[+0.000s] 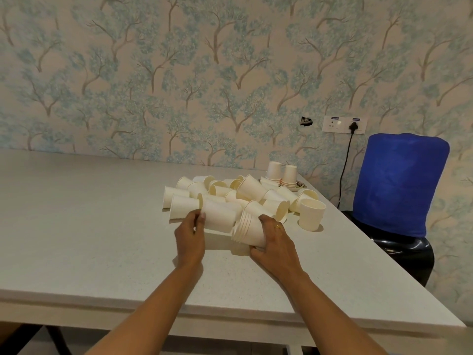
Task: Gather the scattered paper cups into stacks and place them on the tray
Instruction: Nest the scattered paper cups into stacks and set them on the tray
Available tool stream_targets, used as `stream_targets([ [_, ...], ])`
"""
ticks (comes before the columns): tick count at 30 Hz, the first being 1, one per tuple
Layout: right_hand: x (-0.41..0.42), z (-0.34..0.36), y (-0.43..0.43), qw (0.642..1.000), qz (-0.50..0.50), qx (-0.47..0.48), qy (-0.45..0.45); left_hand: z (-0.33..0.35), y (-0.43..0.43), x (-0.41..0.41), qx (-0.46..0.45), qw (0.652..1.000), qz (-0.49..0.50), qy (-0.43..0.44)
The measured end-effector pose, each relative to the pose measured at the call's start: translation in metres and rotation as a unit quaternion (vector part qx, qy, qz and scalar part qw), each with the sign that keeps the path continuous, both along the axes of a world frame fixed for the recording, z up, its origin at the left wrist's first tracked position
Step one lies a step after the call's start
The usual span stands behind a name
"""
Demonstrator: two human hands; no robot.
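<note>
Item: nested stack of cups (pixel 249 230). White paper, plain, about half a dozen rims showing as close-set rings. It lies nearly on its side, long axis running from near right to far left, rims pointing left and slightly up toward the single cup. Your right hand (pixel 275 242) is wrapped around the base end, thumb underneath and fingers over the top, closed firmly on the stack; a gold ring (pixel 277 227) shows on one finger.

Item: single cup (pixel 220 218). White paper, lying on its side, long axis roughly left to right, its narrow end at the stack's open rims. Your left hand (pixel 190 235) pinches its wide rim at the left end, thumb and fingertips closed on the edge.

Item: loose cups (pixel 238 193). A heap of white paper cups on the table (pixel 89 226) just beyond your hands, most tipped on their sides with mouths facing various ways; one cup (pixel 311 213) stands upright at the right edge of the heap.

Item: tray (pixel 300 185). At the far right of the table near the wall, mostly hidden; two upside-down stacks (pixel 281 171) stand on it side by side, bases up.

Item: blue cover (pixel 399 183). Draped over an object beside the table's right edge.
</note>
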State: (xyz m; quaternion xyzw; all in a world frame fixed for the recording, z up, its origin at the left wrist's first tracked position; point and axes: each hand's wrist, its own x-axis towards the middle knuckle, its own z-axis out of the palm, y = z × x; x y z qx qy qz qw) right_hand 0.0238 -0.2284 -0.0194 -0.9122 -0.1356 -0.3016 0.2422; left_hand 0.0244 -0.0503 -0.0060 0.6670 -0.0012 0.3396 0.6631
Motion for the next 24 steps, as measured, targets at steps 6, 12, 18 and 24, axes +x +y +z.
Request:
stream_targets([
  [6, -0.002, 0.0, 0.002, 1.0, 0.014, 0.004, -0.008, -0.001, -0.014, -0.009, 0.065, 0.987, -0.148, 0.005],
  [12, -0.002, 0.0, 0.002, 1.0, 0.009, 0.011, -0.011, -0.007, -0.02, -0.009, 0.132, 0.957, -0.257, 0.038],
  [18, -0.001, -0.002, 0.001, 1.0, -0.009, 0.016, 0.001, 0.001, -0.026, -0.001, -0.025, 0.988, -0.135, 0.063],
  [24, 0.001, -0.003, 0.001, 1.0, -0.013, 0.013, 0.003, 0.0, -0.022, 0.025, 0.073, 0.988, -0.004, 0.133],
])
